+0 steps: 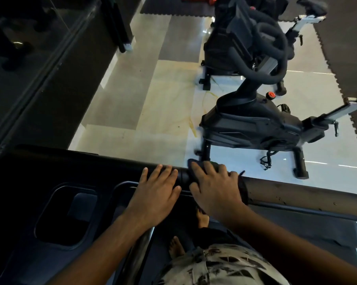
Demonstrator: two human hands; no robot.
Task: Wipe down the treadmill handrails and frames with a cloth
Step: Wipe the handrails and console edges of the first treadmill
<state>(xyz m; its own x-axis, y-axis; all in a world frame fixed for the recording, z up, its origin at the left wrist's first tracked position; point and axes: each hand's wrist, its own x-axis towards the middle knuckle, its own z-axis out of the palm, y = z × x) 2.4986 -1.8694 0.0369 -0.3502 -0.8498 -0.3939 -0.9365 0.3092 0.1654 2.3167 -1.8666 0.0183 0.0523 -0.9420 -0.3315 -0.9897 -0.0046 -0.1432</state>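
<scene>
A black treadmill handrail (296, 194) runs from the console (50, 202) off to the right across the lower half of the view. My right hand (216, 188) lies on top of it, fingers spread, pressing a dark cloth (242, 187) that wraps over the rail; the cloth shows at the fingertips and beside the hand. My left hand (157, 192) rests flat with straight fingers on the rail where it joins the console, just left of my right hand. Most of the cloth is hidden under my right hand.
Two black exercise bikes (255, 120) stand on the pale tiled floor (153, 110) beyond the rail. Dark rubber mats (342, 48) lie at the back and right. A dark wall panel (29, 79) fills the left. My bare feet (177, 247) stand on the treadmill belt below.
</scene>
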